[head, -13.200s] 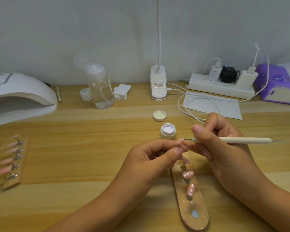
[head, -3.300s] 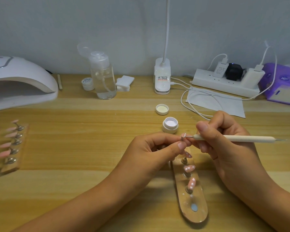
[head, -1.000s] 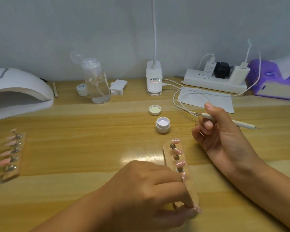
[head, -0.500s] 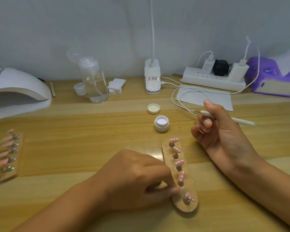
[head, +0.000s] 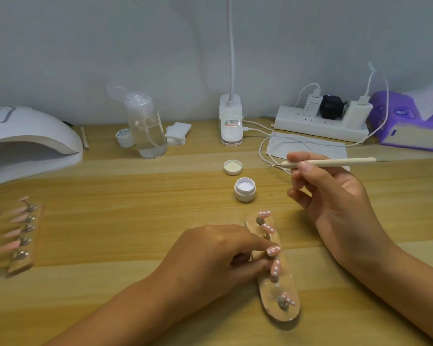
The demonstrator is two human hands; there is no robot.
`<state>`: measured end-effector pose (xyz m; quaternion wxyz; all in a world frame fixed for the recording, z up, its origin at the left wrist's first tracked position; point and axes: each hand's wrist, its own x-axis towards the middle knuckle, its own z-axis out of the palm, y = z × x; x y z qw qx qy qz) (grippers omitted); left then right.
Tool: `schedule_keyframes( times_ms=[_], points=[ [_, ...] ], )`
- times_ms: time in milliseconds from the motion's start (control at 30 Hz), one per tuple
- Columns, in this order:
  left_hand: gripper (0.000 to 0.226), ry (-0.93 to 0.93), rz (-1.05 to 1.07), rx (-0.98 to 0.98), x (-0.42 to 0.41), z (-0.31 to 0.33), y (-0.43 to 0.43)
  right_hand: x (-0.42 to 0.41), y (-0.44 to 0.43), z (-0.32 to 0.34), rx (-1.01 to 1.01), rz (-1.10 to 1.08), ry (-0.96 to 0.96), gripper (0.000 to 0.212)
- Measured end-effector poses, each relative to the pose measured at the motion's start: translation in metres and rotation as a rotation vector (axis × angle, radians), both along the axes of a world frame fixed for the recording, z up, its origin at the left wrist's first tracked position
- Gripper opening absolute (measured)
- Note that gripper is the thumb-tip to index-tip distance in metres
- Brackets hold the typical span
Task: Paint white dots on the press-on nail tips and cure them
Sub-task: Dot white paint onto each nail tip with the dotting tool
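A clear oval nail stand (head: 283, 313) lies on the table in front of me, carrying several pink nail tips with white dots. My left hand (head: 215, 260) pinches the middle dotted tip (head: 273, 250) on its post between thumb and forefinger. My right hand (head: 333, 203) is raised to the right and holds a cream dotting tool (head: 335, 162) level, metal point to the left. An open jar of white gel (head: 245, 189) stands beyond the stand, its lid (head: 232, 167) behind it.
A white curing lamp (head: 28, 143) sits at the far left. A second stand of plain pink tips (head: 20, 233) lies at the left edge. At the back are a clear pump bottle (head: 146, 128), a desk lamp base (head: 231, 126), a power strip (head: 320, 123) with cables, and a purple tissue pack (head: 410, 126).
My left hand put a dotted tip back on the near end of the stand, then moved up to pinch the middle tip. My right hand lifted the tool away and levelled it.
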<state>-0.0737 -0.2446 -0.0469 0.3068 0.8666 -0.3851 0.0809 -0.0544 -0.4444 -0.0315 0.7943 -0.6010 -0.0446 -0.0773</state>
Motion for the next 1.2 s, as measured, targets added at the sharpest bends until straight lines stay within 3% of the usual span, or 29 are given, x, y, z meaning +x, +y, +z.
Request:
schedule_keyframes(
  times_ms=[133,233,333,433,533,800,1067,1200],
  points=[
    [0.018,-0.198,0.004,0.001,-0.004,0.003,-0.001,0.002,-0.001,0.011,-0.175,-0.077,-0.141,0.021],
    [0.012,-0.201,0.033,-0.158,-0.005,0.004,-0.002,0.009,0.000,0.017,-0.222,-0.088,-0.214,0.018],
    [0.002,0.173,0.054,-0.479,-0.006,0.009,-0.003,0.022,0.005,0.019,-0.287,-0.069,-0.252,0.015],
    [0.010,0.650,0.107,-0.758,-0.002,0.012,-0.005,0.036,0.016,0.013,-0.371,-0.076,-0.264,0.019],
    [0.012,0.826,0.156,-0.878,0.005,0.012,-0.005,0.046,0.025,-0.002,-0.450,-0.105,-0.261,0.021],
    [0.018,0.778,0.182,-0.912,0.016,0.006,-0.002,0.055,0.026,-0.015,-0.747,-0.042,-0.335,0.013],
    [0.011,0.803,0.185,-0.959,0.019,0.002,0.000,0.057,0.026,-0.019,-0.881,-0.011,-0.358,0.026],
    [0.012,0.808,0.167,-0.931,0.020,0.002,0.000,0.057,0.024,-0.019,-0.873,-0.017,-0.365,0.023]
  ],
)
